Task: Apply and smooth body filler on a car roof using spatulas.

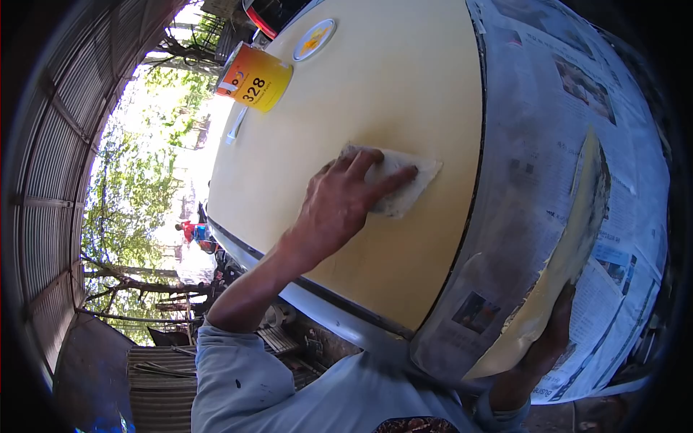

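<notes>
My left hand point(339, 195) holds a thin whitish pad point(415, 184) flat on the broad pale beige panel point(397, 274), thumb and fingers over it. A faint darker yellow patch shows just beyond the pad. At the right, my right hand point(550, 332) grips a long, narrow board point(538, 310) smeared with pale putty, its fingers partly hidden beneath it. Past the panel's dark right-hand edge, newspaper sheets point(621, 202) cover the surface under the board.
On the panel stand an orange-yellow tin point(256, 79) and a round lid point(314, 40) with yellow paste, near a small pale tool point(234, 126). Far left are a corrugated roof point(50, 187), trees and a distant person in red point(189, 232).
</notes>
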`<move>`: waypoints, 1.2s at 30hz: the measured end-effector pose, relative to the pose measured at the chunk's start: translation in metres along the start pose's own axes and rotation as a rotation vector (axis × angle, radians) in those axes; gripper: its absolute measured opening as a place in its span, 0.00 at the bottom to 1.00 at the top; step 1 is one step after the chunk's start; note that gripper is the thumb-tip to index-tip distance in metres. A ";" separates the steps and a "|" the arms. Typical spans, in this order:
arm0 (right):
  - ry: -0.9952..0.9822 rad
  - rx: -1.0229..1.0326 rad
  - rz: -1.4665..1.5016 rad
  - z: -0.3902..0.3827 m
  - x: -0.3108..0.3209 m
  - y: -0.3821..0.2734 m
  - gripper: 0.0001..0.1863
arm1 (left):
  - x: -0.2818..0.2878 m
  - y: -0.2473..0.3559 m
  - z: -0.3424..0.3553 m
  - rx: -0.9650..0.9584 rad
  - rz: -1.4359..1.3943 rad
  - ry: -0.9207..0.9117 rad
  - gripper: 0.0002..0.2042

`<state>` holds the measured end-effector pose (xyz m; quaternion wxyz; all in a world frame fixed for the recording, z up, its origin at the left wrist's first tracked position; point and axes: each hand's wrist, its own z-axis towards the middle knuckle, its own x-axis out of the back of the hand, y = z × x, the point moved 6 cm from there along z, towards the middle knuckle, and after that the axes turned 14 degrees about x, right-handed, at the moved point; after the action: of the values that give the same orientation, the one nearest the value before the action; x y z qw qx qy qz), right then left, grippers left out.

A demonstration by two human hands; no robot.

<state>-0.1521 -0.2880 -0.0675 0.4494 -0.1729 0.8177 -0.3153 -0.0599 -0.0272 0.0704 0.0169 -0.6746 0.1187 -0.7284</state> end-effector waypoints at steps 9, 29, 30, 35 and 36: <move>-0.090 0.184 -0.092 0.002 0.009 0.003 0.22 | 0.002 0.019 -0.087 0.019 0.037 -0.117 0.31; -0.456 0.054 -0.025 -0.024 -0.035 0.021 0.22 | 0.089 0.016 -0.151 -0.124 -0.531 0.017 0.22; -0.459 0.202 -0.071 -0.026 -0.026 0.033 0.23 | 0.093 0.035 -0.155 -0.283 -0.690 0.099 0.23; -0.561 -0.277 0.088 -0.071 -0.090 0.032 0.23 | 0.061 0.012 -0.166 -0.210 -0.426 0.135 0.24; -0.559 -0.266 0.082 -0.070 -0.099 0.024 0.23 | 0.053 -0.007 -0.165 -0.136 -0.299 0.106 0.24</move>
<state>-0.1578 -0.1893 0.0061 0.6427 -0.2773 0.7028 -0.1272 -0.2265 -0.0051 0.1134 -0.1434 -0.6451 0.0667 -0.7475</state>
